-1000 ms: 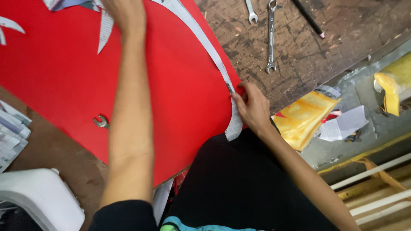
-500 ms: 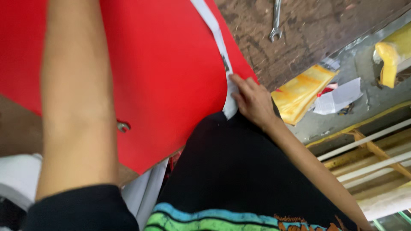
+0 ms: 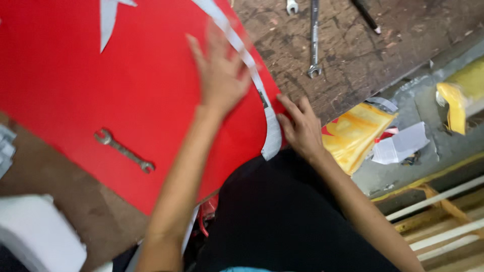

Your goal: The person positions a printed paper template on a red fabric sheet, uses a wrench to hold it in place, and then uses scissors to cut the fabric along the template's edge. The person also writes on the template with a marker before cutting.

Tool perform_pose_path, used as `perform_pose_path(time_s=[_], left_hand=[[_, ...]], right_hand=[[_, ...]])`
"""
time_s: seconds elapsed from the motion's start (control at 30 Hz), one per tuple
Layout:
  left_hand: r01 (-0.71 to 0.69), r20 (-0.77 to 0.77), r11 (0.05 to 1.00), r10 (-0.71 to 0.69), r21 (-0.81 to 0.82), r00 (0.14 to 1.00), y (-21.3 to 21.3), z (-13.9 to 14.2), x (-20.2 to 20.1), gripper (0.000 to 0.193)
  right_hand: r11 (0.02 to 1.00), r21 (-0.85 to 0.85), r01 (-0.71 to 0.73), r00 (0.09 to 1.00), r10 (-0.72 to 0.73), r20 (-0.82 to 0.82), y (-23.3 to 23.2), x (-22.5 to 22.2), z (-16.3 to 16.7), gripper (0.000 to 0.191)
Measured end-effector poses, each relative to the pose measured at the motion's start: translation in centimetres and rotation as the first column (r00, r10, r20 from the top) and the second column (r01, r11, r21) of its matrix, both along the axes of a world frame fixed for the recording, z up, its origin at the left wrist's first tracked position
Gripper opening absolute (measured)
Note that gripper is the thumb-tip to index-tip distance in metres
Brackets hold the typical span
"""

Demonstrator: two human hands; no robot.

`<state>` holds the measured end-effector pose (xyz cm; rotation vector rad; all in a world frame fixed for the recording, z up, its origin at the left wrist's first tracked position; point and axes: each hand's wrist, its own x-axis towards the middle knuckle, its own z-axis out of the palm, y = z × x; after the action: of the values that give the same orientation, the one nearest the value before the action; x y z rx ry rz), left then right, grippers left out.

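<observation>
Red sheet (image 3: pixel 91 75), grey strip (image 3: pixel 272 136)

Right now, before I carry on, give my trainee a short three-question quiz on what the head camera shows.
1. True or false: the left hand lies flat, fingers spread, on the red sheet.
2. What does the right hand touch? A) the grey strip at the sheet's edge B) the yellow packet C) the long spanner on the bench
3. Which tool lies on the red sheet?

Key: 1 true; 2 A; 3 a small spanner.
</observation>
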<state>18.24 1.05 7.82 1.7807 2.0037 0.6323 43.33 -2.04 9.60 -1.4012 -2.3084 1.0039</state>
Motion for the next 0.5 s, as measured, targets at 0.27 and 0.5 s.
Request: perform_pose_path(time_s=[0.27, 0.5], left_hand=[[-0.115, -0.216, 0.988, 0.091, -0.102, 0.972, -1.2, -2.6, -0.1, 0.074], [-0.226, -0.262, 0.972, 0.235, 0.063, 0.936, 2.9, -0.4, -4.2, 0.065]], right_hand=[[0.971, 0.124, -0.205, 0.970, 0.185, 0.161, 0.8, 0.0, -1.4, 0.044], [0.966, 0.125, -0.225, 0.971, 0.212, 0.109, 1.3, 0.2, -1.3, 0.049]])
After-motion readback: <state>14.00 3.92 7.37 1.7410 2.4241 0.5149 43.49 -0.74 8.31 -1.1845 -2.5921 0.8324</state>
